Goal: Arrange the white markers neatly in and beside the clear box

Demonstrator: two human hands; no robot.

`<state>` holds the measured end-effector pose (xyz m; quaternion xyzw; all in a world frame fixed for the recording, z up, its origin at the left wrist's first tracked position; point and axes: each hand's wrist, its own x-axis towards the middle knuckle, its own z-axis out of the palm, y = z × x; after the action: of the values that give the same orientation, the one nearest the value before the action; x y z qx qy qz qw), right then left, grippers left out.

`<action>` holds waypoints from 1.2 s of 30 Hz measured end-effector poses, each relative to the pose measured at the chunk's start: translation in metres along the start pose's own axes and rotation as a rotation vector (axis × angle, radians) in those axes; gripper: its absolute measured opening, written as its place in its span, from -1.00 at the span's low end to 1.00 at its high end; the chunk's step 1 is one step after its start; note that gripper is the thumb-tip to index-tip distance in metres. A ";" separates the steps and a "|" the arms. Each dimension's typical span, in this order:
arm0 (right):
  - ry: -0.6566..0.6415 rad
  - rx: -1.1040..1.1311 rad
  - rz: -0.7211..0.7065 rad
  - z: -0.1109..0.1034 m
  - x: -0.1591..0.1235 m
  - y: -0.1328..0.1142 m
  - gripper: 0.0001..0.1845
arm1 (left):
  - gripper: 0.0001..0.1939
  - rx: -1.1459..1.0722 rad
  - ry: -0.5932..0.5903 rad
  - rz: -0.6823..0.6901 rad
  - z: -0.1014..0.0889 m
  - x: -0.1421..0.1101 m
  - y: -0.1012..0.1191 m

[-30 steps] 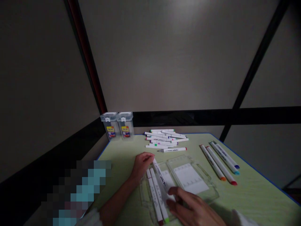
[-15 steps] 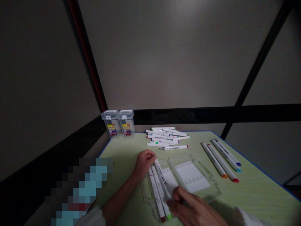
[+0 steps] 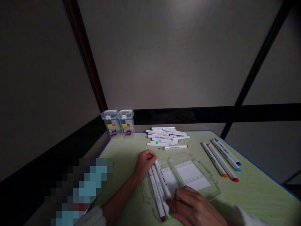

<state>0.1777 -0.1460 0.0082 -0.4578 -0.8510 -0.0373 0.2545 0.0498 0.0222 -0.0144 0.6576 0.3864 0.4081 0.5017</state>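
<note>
A clear plastic marker case (image 3: pixel 207 183) lies open on the green mat, lid to the right. Three white markers (image 3: pixel 158 188) lie side by side in its left half, with red and green caps toward me. My left hand (image 3: pixel 145 163) rests at the far end of these markers, fingers curled over their tips. My right hand (image 3: pixel 195 208) covers the near end of the case, fingers bent and touching the markers' capped ends. What its fingers grip, if anything, is hidden.
A loose pile of white markers (image 3: pixel 166 137) lies at the back of the mat. Several markers (image 3: pixel 222 160) lie in a row on the right. Two closed clear cases (image 3: pixel 118 123) stand upright at the back left corner. A blurred patch sits at the lower left.
My right hand has slid slightly forward and left over the near ends of the markers. My left hand has stayed at their far ends.
</note>
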 end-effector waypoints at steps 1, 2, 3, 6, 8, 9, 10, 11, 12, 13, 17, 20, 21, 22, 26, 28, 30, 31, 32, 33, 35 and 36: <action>-0.003 -0.003 -0.001 0.000 0.000 0.000 -0.65 | -0.94 0.001 -0.004 0.002 0.000 0.000 0.000; -0.007 -0.008 -0.008 0.000 0.000 0.001 -0.67 | -0.95 0.004 -0.007 0.003 0.000 -0.001 0.000; -0.012 -0.015 -0.015 0.000 -0.001 0.001 -0.69 | -0.95 0.007 -0.009 0.001 0.000 -0.001 0.001; -0.031 -0.020 -0.032 0.001 -0.002 0.002 -0.71 | -0.96 0.017 -0.016 -0.004 0.000 -0.002 0.002; -0.038 -0.018 -0.043 0.001 -0.002 0.003 -0.70 | -0.97 0.022 -0.018 -0.004 0.000 -0.002 0.003; -0.043 -0.016 -0.047 0.001 -0.002 0.003 -0.70 | -0.97 0.024 -0.019 -0.004 0.000 -0.002 0.003; -0.047 -0.014 -0.057 0.001 -0.002 0.002 -0.70 | -0.97 0.028 -0.020 -0.003 0.000 -0.002 0.003; -0.049 -0.014 -0.064 0.002 -0.002 0.002 -0.71 | -0.96 0.033 -0.022 -0.001 0.000 -0.002 0.003; -0.050 -0.014 -0.072 0.002 -0.001 0.003 -0.71 | -0.96 0.039 -0.027 0.002 0.000 -0.002 0.003; -0.049 -0.013 -0.079 0.003 -0.001 0.003 -0.72 | -0.96 0.044 -0.031 0.004 0.000 -0.003 0.003; -0.058 -0.018 -0.103 0.005 -0.001 0.005 -0.69 | -0.95 0.043 -0.037 0.007 0.000 -0.003 0.004; -0.059 -0.027 -0.096 0.003 -0.001 0.005 -0.68 | -0.95 0.023 -0.047 -0.002 0.000 -0.003 0.004; -0.057 -0.032 -0.083 0.002 -0.001 0.004 -0.69 | -0.94 0.013 -0.053 -0.006 0.000 -0.004 0.005; -0.053 -0.039 -0.069 0.001 -0.001 0.003 -0.71 | -0.94 0.003 -0.057 -0.011 0.000 -0.004 0.005; -0.033 -0.069 -0.024 -0.001 -0.002 0.003 -0.74 | -0.93 -0.032 -0.061 -0.029 0.000 -0.005 0.006; -0.027 -0.083 -0.021 -0.001 -0.003 0.003 -0.71 | -0.92 -0.043 -0.059 -0.032 0.000 -0.005 0.007; -0.018 -0.100 -0.022 0.000 -0.003 0.002 -0.66 | -0.92 -0.053 -0.058 -0.031 0.000 -0.005 0.007; -0.013 -0.107 -0.020 -0.001 -0.003 0.002 -0.63 | -0.92 -0.057 -0.059 -0.030 -0.001 -0.005 0.007; -0.007 -0.112 -0.014 -0.002 -0.003 0.001 -0.61 | -0.92 -0.060 -0.061 -0.031 -0.001 -0.005 0.007; -0.002 -0.112 -0.007 -0.003 -0.003 0.000 -0.59 | -0.92 -0.063 -0.066 -0.032 -0.001 -0.005 0.007; -0.003 -0.098 0.005 -0.006 -0.001 -0.001 -0.58 | -0.92 -0.065 -0.074 -0.039 -0.002 -0.005 0.008; -0.010 -0.086 0.013 -0.007 -0.001 -0.001 -0.57 | -0.92 -0.065 -0.078 -0.043 -0.002 -0.005 0.008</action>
<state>0.1801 -0.1494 0.0142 -0.4740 -0.8470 -0.0698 0.2304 0.0471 0.0171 -0.0066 0.6479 0.3673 0.3834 0.5462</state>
